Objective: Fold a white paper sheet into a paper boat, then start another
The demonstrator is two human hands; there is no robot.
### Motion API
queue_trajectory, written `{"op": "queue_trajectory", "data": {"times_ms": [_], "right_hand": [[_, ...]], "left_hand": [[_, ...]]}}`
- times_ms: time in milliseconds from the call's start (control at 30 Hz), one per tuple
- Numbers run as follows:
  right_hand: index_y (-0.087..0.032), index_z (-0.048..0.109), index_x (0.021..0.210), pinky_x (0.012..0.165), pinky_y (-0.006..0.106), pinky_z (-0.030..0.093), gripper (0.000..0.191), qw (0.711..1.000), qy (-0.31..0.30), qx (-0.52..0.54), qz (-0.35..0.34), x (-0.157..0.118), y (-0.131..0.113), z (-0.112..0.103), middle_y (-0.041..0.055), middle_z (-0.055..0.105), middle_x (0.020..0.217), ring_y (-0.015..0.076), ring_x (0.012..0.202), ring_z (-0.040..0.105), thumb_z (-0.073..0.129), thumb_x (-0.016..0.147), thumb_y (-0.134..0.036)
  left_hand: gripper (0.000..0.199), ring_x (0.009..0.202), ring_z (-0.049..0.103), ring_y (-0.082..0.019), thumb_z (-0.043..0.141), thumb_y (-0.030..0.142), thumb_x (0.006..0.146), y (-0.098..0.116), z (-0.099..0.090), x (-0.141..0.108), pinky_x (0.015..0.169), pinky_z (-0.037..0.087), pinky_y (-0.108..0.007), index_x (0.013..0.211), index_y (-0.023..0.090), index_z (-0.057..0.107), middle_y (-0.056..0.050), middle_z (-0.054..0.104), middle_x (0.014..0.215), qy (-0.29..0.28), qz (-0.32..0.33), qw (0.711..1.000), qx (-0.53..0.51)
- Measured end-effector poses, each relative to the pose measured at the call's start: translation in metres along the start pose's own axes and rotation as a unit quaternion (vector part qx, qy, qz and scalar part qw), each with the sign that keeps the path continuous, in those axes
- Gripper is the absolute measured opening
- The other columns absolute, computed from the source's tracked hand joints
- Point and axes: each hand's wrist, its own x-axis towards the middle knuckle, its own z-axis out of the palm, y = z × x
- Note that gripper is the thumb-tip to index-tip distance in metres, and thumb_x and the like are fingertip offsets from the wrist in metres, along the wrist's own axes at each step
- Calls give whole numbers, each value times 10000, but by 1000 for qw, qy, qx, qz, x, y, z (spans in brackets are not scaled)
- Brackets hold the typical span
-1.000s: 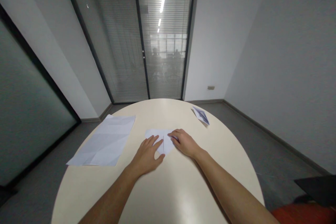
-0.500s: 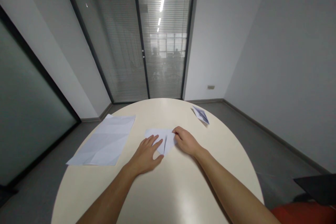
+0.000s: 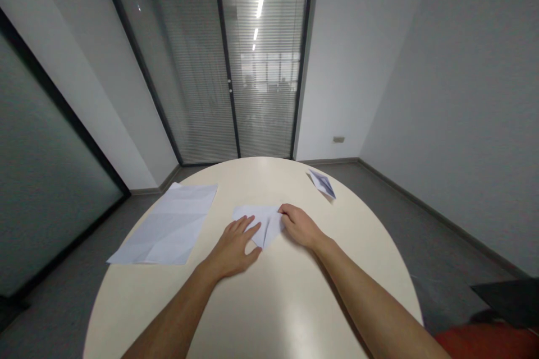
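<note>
A folded white sheet of paper [image 3: 269, 221] lies on the table in front of me, with a crease or slit running down its middle toward a lower point. My left hand [image 3: 240, 244] rests on its left part, fingers spread flat over it. At the paper's right upper corner, my right hand [image 3: 297, 224] pinches the edge between thumb and curled fingers. The left part of the paper is partly hidden under my left fingers.
The table [image 3: 252, 314] is round and cream-coloured. A larger creased sheet [image 3: 172, 230] lies at its left edge. Toward the back right sits a small folded paper piece [image 3: 322, 184]. Glass doors with blinds [image 3: 265, 112] stand behind, and something red [image 3: 488, 342] shows low at right.
My right hand has shifted very slightly to the right with the paper's corner, and the middle slit looks a little different. My left hand stays in place.
</note>
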Motion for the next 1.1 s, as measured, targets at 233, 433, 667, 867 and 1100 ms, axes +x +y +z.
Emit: {"op": "queue_trajectory", "data": {"times_ms": [233,433,667,867,1100], "right_hand": [[-173,654,1203,910,328,478,342,1000,9,-5,-10,-2,3,6,93,699,1146,206,995,639,515,893,-129],[-217,751,1135,992,369,476,321,997,-16,-33,-62,-3,7,6,93,692,1164,228,1096,618,553,895,-137],[-224,761,1163,1051,429,447,301,992,-35,-66,-106,-3,1,5,120,681,1243,262,1176,599,586,918,-227],[-218,726,1225,1114,472,395,339,985,-68,-80,-139,-4,-9,2,119,672,1318,286,1262,569,618,912,-290],[-211,511,1480,1193,600,246,584,983,-132,-68,-104,-7,-12,12,142,498,1525,345,1477,349,598,931,-393]], "left_hand": [[597,1520,281,-300,537,420,944,4,-4,0,1234,238,-497,1506,229,472,-97,355,1628,-8,-2,1000,7],[587,1521,279,-299,521,427,953,4,-5,1,1232,242,-505,1507,240,469,-90,352,1630,-8,-3,1000,1],[609,1522,276,-293,533,425,941,2,0,1,1234,236,-497,1519,254,448,-76,355,1630,4,0,1000,2],[595,1526,254,-329,449,520,989,11,4,4,1229,220,-545,1517,245,457,-91,359,1627,18,-20,1000,14],[567,1523,238,-373,456,519,992,10,9,6,1209,254,-580,1514,297,459,-67,363,1628,31,-26,999,8]]}}
